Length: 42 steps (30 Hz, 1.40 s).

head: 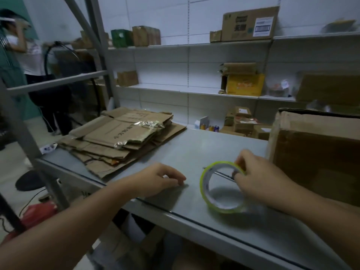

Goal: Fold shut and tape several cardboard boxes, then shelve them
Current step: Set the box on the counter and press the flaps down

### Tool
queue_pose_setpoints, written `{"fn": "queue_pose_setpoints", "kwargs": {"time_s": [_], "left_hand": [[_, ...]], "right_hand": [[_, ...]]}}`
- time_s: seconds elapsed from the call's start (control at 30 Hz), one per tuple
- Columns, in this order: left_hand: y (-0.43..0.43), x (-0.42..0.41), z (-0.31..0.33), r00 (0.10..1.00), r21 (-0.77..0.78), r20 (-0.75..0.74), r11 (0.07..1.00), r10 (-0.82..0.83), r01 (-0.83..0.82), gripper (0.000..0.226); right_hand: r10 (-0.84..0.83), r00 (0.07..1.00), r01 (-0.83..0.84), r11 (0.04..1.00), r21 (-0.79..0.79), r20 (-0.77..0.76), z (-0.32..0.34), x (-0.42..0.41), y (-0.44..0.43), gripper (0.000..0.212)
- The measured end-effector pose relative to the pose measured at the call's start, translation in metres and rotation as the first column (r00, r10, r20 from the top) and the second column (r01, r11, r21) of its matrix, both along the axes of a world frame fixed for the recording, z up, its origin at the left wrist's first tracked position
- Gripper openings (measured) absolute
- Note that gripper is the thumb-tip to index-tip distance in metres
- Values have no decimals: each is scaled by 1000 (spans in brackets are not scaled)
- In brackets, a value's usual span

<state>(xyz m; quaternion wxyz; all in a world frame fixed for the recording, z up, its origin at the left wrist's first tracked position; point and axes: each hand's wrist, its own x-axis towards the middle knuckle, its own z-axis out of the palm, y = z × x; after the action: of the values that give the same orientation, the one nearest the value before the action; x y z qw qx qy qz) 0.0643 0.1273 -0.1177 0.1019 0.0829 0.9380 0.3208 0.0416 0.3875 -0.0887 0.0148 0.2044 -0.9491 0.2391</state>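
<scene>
Head view: right hand (261,178) pinching upper rim of yellow-green tape roll (204,189), roll standing on edge on grey surface (194,149); left hand (155,178) resting beside it, loosely curled, gripping nothing; flattened brown cardboard box stack (120,137) lying beyond, nearer left hand.

A yellow-green tape roll (206,191) is being shown against a grey table (194,149). Brown cardboard (116,139) is being displayed.
</scene>
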Motion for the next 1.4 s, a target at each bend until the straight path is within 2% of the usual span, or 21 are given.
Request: {"fn": "queue_pose_setpoints", "kwargs": {"time_s": [0.07,0.1,0.2,0.3,0.4,0.57,0.73,0.8,0.87,0.93,0.97,1.03,1.07,1.1,1.13,1.2,1.3,1.4], "left_hand": [[-6,-1,-5,998,-62,-60,998,-1,-3,18],[-9,-1,-7,997,-59,-77,998,4,-8,18],[-14,1,-9,997,32,-64,998,-53,55,23],[-12,-1,-16,977,-83,-76,978,-197,191,26],[-9,-4,-21,966,-140,-109,966,-235,219,27],[-8,-1,-13,987,50,-38,986,-158,159,34],[-11,2,-11,995,243,78,969,-57,36,29],[-12,4,-7,993,334,110,943,-34,-5,27],[-14,6,-4,993,411,115,911,-38,-13,24],[-18,5,-6,994,528,112,848,-12,-49,19],[-20,4,-8,994,633,112,770,7,-77,20],[-29,1,-17,994,853,94,519,-50,-54,29],[-34,-2,-22,991,917,99,395,-88,-56,38],[-37,-3,-24,984,939,138,329,-109,-95,48],[-37,-4,-22,978,944,177,302,-111,-137,55],[-35,-8,-17,972,923,217,343,-86,-176,55],[-22,-20,2,981,878,189,456,-47,-147,44],[9,-44,33,993,874,121,474,-2,-106,30]], "right_hand": [[98,991,-113,976,-188,-90,5,10,-4,21],[154,970,-194,957,-217,-190,5,16,-8,25],[277,840,-373,919,-126,-467,1,23,-20,45],[290,791,-435,885,-163,-539,6,16,-27,49],[350,707,-528,839,-131,-614,12,11,-39,41],[356,623,-602,787,-136,-697,19,6,-63,45],[237,669,-591,745,-311,-705,28,3,-85,43],[228,671,-599,728,-335,-705,31,1,-92,41],[221,677,-599,720,-351,-702,32,0,-94,40],[159,724,-568,689,-450,-671,36,0,-96,39],[107,757,-541,655,-527,-644,42,0,-98,38],[33,793,-501,603,-621,-608,59,2,-104,35],[33,787,-507,605,-614,-617,68,3,-107,33],[56,774,-527,611,-592,-631,76,4,-107,30],[84,760,-547,618,-565,-644,83,4,-105,29],[122,724,-568,665,-486,-679,95,1,-90,30],[141,686,-529,770,-358,-714,118,-9,-51,34],[98,655,-422,870,-256,-749,141,-21,4,38]]}}
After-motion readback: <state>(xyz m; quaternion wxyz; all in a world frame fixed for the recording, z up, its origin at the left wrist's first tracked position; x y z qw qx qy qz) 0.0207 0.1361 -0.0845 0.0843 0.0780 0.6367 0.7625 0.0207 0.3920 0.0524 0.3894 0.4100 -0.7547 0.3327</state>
